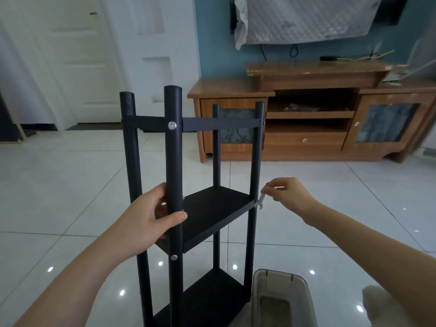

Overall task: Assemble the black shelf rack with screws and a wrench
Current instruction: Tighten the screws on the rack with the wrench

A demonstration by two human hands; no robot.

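Black tubing, the near post [173, 161] of the shelf rack [216, 161], is gripped by the left hand [151, 220], fingers and thumb curled round it. A small silver wrench [260, 201] is pinched by the right hand [287, 194], its open end set against the right post [256, 161] at the middle shelf [212, 213]. The rack is stood upright on pale floor tiles [70, 185], beside a grey bin [278, 272].

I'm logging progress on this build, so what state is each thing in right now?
Black metal shelf rack: upright, shelves mounted.
Small silver wrench: head against the right post, at the middle shelf.
Left hand: grips the front post.
Right hand: pinches the wrench.
Silver screw heads: seated in the front post.
Grey plastic bin: open.
Brown wooden cabinet: doors closed.
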